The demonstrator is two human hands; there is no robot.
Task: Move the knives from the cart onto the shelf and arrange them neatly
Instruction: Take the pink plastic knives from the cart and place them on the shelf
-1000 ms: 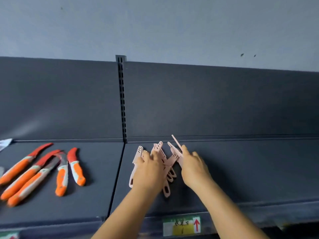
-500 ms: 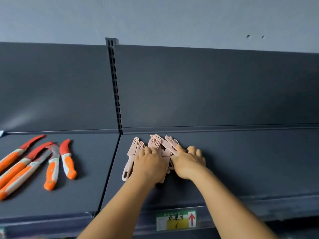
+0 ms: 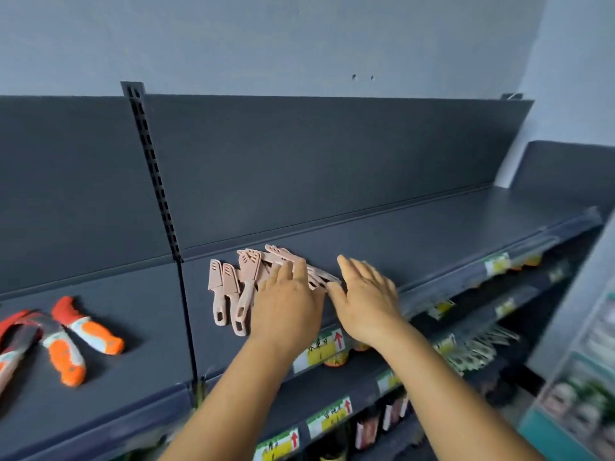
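Note:
Several small pink knives (image 3: 233, 286) lie in a loose fan on the dark grey top shelf (image 3: 416, 234), just right of the slotted upright. My left hand (image 3: 286, 304) lies flat over the right part of the pile with straight fingers, hiding some knives. Beside it my right hand (image 3: 366, 294) hovers with spread fingers, its thumb near the rightmost pink knife, and holds nothing. The cart is out of view.
Orange-handled knives with red sheaths (image 3: 66, 334) lie on the left shelf section. A slotted upright (image 3: 156, 181) divides the sections. Lower shelves carry price labels (image 3: 322, 347), jars and packets. A glass-fronted cabinet (image 3: 579, 377) stands at the right. A second shelf unit meets this one at the far right corner.
Both hands have let go of the pink knives and opened flat. The right hand has shifted rightward off the pile. The camera has turned to the right.

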